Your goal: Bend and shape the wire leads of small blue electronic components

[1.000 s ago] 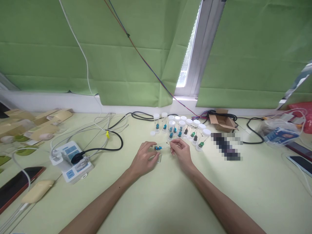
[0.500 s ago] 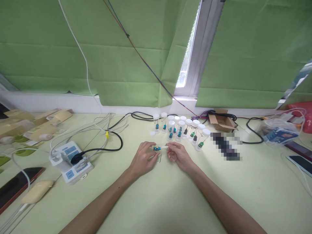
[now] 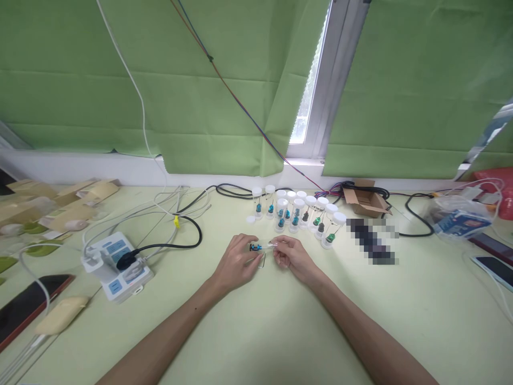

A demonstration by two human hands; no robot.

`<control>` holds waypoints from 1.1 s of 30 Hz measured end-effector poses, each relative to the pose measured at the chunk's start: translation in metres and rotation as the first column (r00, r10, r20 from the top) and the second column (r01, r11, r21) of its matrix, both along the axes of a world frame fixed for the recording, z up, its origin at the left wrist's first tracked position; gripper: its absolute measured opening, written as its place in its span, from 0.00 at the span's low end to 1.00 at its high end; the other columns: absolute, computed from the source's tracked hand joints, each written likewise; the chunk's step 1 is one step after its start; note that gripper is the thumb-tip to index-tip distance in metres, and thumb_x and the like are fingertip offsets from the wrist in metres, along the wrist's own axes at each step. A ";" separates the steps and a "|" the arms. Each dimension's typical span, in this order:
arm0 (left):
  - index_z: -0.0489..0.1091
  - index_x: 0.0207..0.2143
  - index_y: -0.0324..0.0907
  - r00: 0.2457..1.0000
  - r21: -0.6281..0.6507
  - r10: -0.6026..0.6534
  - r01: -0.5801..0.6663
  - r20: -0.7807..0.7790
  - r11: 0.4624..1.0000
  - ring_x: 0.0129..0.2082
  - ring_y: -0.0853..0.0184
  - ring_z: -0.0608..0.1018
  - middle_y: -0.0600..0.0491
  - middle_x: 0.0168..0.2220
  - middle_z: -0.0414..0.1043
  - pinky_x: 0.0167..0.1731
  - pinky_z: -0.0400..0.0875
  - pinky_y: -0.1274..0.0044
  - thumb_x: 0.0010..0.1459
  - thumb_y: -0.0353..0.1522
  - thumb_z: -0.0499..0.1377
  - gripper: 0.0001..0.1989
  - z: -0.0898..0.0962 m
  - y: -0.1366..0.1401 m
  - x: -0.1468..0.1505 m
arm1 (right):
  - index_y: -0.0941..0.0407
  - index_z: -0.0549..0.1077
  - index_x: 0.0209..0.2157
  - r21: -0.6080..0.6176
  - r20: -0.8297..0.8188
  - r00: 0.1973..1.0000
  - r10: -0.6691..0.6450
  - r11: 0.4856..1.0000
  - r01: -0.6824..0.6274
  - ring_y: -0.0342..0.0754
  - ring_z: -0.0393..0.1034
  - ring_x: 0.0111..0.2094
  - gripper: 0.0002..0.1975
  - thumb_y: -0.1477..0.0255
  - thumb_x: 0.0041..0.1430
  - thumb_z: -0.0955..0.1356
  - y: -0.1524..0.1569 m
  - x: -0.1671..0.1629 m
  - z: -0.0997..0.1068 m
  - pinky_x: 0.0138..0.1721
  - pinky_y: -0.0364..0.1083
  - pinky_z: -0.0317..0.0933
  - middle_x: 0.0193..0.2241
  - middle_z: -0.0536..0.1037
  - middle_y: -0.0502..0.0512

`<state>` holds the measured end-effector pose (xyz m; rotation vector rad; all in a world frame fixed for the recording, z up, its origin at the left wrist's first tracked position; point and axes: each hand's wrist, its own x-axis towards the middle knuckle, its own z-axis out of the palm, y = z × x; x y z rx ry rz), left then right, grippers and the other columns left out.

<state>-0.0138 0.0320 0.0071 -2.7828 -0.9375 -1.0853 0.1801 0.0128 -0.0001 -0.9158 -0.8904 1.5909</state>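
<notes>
Between my two hands, a clear tube lies nearly sideways. Inside its left end sits a small blue and dark piece. My left hand is curled around that end, thumb and fingers on either side. At the other end, the fingertips of my right hand pinch the tube. A thin bent L-shaped metal rod shows on the table just below. Behind my hands stand several clear tubes with white caps, holding blue, green or dark pieces. One loose white cap lies left of them.
To the left is a white power strip with plugs and a black cord. An open cardboard box stands at the back right, near dark cables. Phones lie at both sides; a plastic bag sits far right.
The blue and dark piece has shifted slightly left, closer to my left fingers. My right fingers have moved a little along the tube. The capped tubes behind stay put.
</notes>
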 end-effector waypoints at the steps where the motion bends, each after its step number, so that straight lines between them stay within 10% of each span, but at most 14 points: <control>1: 0.77 0.27 0.43 1.000 -0.004 -0.002 0.002 -0.001 1.000 0.42 0.60 0.71 0.46 0.44 0.71 0.41 0.67 0.66 0.57 0.30 0.57 0.09 0.000 0.000 0.000 | 0.59 0.70 0.31 0.002 0.009 1.000 0.001 1.000 -0.001 0.38 0.60 0.14 0.16 0.64 0.43 0.75 0.000 0.000 0.000 0.13 0.37 0.49 0.17 0.70 0.46; 33: 0.76 0.27 0.43 0.999 -0.053 -0.030 0.032 0.040 0.998 0.42 0.60 0.72 0.45 0.45 0.71 0.42 0.70 0.65 0.57 0.30 0.56 0.10 -0.001 -0.003 0.005 | 0.58 0.69 0.27 -0.034 0.016 1.000 0.012 0.999 -0.012 0.33 0.50 0.11 0.16 0.63 0.43 0.75 -0.002 0.001 0.009 0.13 0.38 0.35 0.14 0.67 0.44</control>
